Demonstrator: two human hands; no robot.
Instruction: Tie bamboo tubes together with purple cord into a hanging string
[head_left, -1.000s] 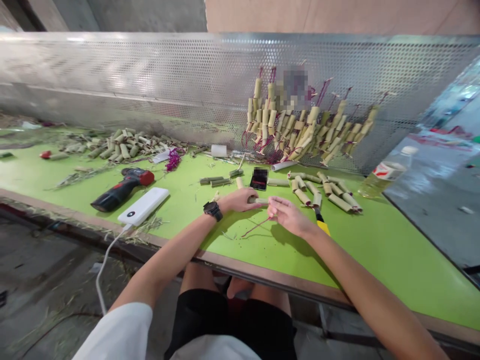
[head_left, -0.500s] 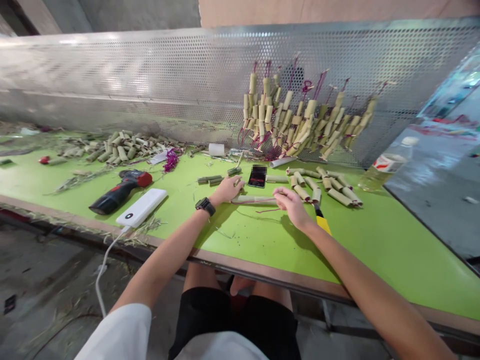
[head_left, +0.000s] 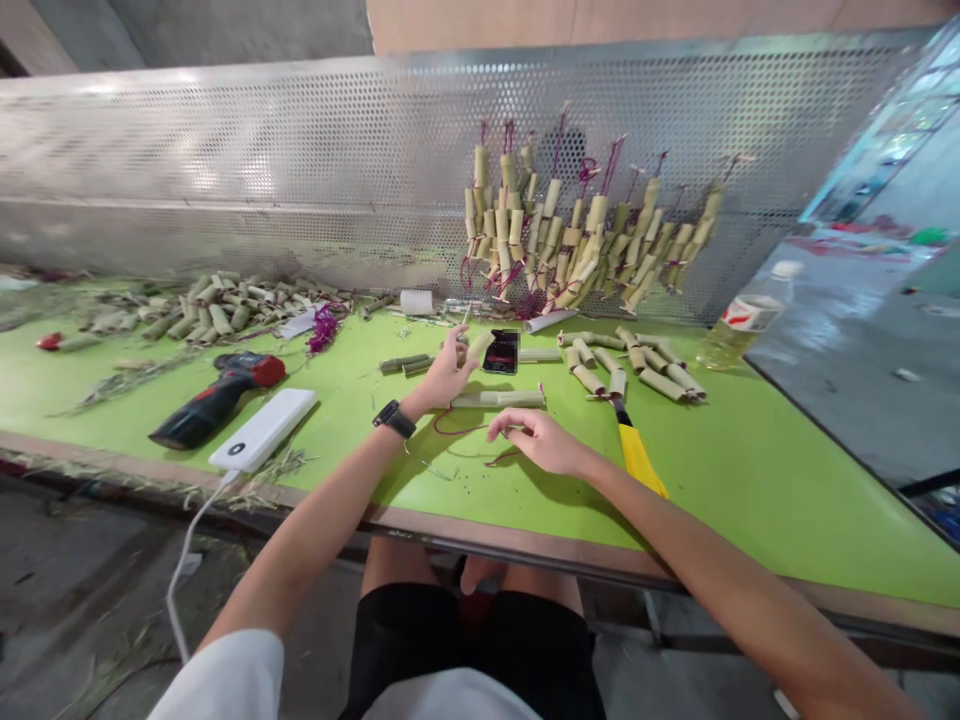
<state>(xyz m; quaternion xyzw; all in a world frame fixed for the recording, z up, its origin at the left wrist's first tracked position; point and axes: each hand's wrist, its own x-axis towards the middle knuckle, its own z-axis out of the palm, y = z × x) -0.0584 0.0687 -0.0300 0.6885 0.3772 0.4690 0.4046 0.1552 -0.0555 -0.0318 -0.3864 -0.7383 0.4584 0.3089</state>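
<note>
My left hand (head_left: pixel 448 372) is closed on a short green plant-stem tube (head_left: pixel 480 347), lifted just above the table beside the phone (head_left: pixel 501 352). My right hand (head_left: pixel 541 440) pinches a thin dark red string (head_left: pixel 459 431) close to the table surface. The string loops leftward from these fingers, and a loose tail shows below them. Between my hands lies a row of pale tubes (head_left: pixel 499 398) with a bit of string at its right end. Its left end is partly behind my left hand.
Joined tubes (head_left: pixel 589 365) and a yellow-handled tool (head_left: pixel 639 458) lie right, near a bottle (head_left: pixel 746 320). Strung tube bundles (head_left: pixel 570 240) lean on the perforated metal panel (head_left: pixel 300 150). Left are a cordless drill (head_left: pixel 217 400), a white power bank (head_left: pixel 264 430) and a loose tube pile (head_left: pixel 217 305).
My left hand has raised a short tube off the table. My right hand has moved left and toward me with the string, away from the tube row. The view has shifted slightly right.
</note>
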